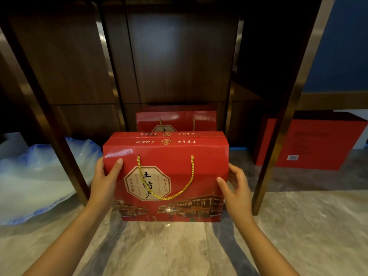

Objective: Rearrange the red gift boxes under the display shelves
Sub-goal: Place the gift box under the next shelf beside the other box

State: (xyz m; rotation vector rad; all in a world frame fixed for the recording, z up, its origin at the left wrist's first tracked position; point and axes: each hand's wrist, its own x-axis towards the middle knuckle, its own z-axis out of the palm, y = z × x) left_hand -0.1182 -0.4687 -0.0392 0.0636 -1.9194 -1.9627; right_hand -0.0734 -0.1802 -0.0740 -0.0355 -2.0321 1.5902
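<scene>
Standing upright on the floor (179, 246), the front red gift box (167, 176) is held at both sides between the two shelf legs. The left hand (105, 180) is pressed on its left edge, thumb flat on the front. The right hand (237, 188) is curled loosely at the right edge, fingers (221, 181) touching the front, so the box can be kept straight. A second red gift box (176, 120) is seen just behind it, under the shelves. The gold rope handle (165, 182) is left hanging.
</scene>
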